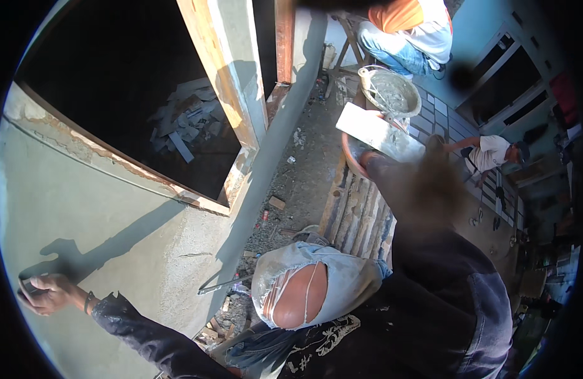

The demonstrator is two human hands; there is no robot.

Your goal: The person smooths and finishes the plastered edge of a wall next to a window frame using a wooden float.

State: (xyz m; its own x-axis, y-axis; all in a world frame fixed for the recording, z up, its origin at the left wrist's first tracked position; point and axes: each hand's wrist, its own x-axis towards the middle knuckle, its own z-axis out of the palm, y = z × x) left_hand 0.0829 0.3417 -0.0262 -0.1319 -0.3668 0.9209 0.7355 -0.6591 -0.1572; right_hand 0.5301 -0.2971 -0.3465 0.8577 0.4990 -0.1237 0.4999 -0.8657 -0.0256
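My left hand (48,294) is at the grey plastered wall (89,177) on the lower left, fingers curled round something dark that I cannot make out, casting a long shadow. My right hand (368,160) reaches into a reddish basin (353,153), its fingers hidden. A pale flat board (364,123) lies across that basin, its far end in glare. Just beyond, a pale bucket (405,101) with a wire handle holds grey wet mix. My bent knee (297,294), in torn jeans, is below the basin. A brownish blur covers part of my right arm.
A wooden-framed opening (219,63) shows broken pieces (187,120) inside. A slatted plank platform (354,208) stands beside debris-strewn ground (282,189). A seated person (405,35) is at the top; another person (493,151) is on the right near paving (433,114).
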